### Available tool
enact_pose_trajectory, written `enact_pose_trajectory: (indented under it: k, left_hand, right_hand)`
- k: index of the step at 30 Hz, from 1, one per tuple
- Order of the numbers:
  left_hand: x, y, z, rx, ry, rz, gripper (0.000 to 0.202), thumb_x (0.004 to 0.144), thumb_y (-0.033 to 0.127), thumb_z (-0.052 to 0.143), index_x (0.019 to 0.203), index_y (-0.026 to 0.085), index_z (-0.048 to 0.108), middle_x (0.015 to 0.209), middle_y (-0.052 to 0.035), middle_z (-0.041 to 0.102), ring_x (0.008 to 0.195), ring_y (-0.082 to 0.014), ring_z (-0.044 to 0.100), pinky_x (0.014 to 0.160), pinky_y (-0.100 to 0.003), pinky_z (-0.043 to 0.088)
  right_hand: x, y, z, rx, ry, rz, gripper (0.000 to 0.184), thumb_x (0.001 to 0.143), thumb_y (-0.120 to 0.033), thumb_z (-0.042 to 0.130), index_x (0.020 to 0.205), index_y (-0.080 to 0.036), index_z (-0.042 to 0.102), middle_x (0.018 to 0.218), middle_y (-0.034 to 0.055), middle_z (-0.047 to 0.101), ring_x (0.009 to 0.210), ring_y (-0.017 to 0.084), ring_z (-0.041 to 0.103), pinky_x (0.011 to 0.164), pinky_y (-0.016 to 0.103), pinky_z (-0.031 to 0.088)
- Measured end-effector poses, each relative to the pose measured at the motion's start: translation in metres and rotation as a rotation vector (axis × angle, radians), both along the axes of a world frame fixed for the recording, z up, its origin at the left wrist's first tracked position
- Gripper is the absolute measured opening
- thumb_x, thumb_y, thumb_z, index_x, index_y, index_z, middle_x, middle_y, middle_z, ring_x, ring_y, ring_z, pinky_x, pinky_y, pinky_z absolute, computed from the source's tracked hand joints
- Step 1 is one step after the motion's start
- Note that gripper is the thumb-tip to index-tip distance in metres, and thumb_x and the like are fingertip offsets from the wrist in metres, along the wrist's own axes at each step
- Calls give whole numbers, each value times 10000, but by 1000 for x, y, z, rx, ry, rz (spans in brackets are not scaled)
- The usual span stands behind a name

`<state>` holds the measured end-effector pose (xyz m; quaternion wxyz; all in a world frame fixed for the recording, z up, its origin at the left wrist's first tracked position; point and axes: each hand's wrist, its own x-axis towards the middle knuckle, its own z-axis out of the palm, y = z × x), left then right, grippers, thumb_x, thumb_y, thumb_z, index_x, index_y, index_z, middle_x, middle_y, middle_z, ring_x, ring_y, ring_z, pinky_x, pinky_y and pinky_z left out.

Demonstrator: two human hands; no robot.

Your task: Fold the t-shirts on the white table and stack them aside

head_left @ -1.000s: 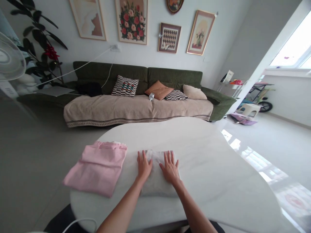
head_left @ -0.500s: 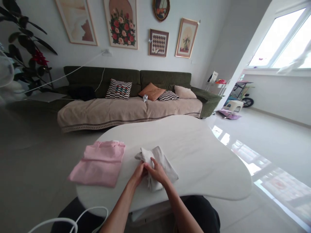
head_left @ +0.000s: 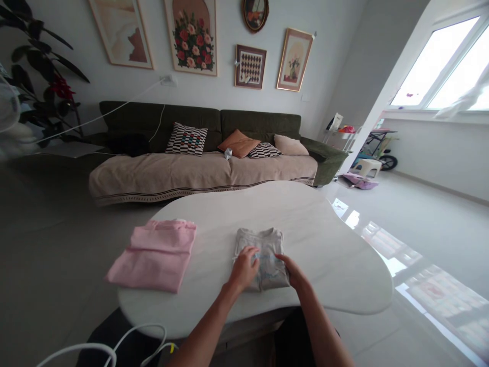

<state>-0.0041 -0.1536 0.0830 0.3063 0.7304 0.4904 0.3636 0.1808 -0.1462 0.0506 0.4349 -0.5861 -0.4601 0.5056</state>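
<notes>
A light grey shirt (head_left: 268, 278) with faint blue lettering lies folded into a neat rectangle on the white table, its neckline on the far side. My left hand (head_left: 244, 269) rests on top of it, fingers stretched out over the left part of the print. At the shirt's right edge is my right hand (head_left: 294, 271), its thumb over the top and the other fingers partly hidden along the side. To the left, a folded pink garment (head_left: 158, 257) lies apart from both hands, slightly overhanging the table edge.
The white table (head_left: 324, 244) has a curved outline. Behind it stands a green sofa (head_left: 260, 125) with a beige cover and several cushions. A white cable (head_left: 87, 347) loops at the lower left, close to the near table edge.
The grey shirt was bunched and half turned over between both hands; now it lies flat, print side up, a little further right. My hands have moved right and apart.
</notes>
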Motion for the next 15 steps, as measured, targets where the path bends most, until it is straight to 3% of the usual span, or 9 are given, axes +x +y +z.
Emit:
enact_pose_trajectory:
  k: [2, 4, 8, 15]
  left_hand:
    - [-17, 3, -27, -107, 78, 261, 366, 753, 148, 429, 1097, 122, 552, 1134, -117, 546, 1073, -189, 478, 942, -309, 337]
    - [-32, 11, -47, -249, 114, 389, 316, 761, 160, 443, 1044, 90, 566, 1027, -137, 595, 981, -200, 533, 866, -308, 379]
    - [-36, 26, -63, -363, 75, 331, 155, 691, 212, 578, 819, 137, 622, 757, -51, 654, 752, -164, 594, 700, -239, 416]
    - [-49, 42, -76, -470, -139, 314, 260, 607, 179, 641, 860, 120, 619, 800, -48, 676, 729, -152, 618, 620, -199, 435]
  right_hand:
    - [14, 1, -13, -75, -54, -32, 260, 644, -381, 539, 751, -145, 551, 606, 45, 602, 572, 174, 594, 526, 285, 476]
    - [21, 8, -22, -133, -121, -79, 300, 622, -362, 564, 835, -153, 539, 602, 19, 592, 531, 152, 573, 491, 260, 453]
    - [18, 26, -33, -130, -280, -151, 345, 617, -298, 562, 932, -157, 536, 627, 7, 598, 564, 143, 562, 507, 229, 420]
    - [13, 46, -41, -36, -479, -135, 332, 655, -316, 513, 935, -153, 587, 661, 17, 617, 628, 156, 566, 567, 234, 409]
